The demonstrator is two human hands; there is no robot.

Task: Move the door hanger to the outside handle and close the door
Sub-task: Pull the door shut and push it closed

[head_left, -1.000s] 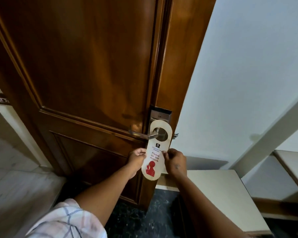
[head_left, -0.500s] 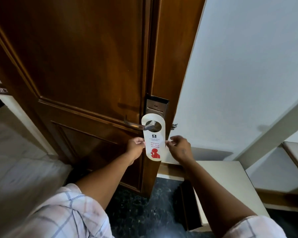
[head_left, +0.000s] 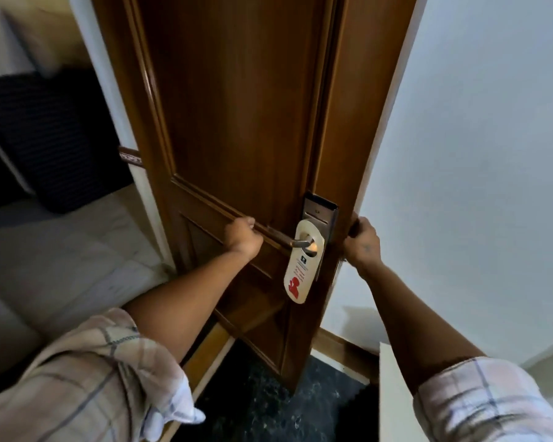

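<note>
Between my hands the door hanger (head_left: 301, 266), print unreadable, hangs on the handle (head_left: 288, 239); left hand (head_left: 243, 237) fisted around it, right hand (head_left: 363, 245) gripping the door (head_left: 237, 106) edge.

Both arms reach forward, bare below rolled plaid sleeves. The left hand (head_left: 243, 236) is curled into a closed grip, knuckles up. The right hand (head_left: 363, 240) is raised, its fingers (head_left: 354, 224) hooked over an edge, back facing the camera
</note>
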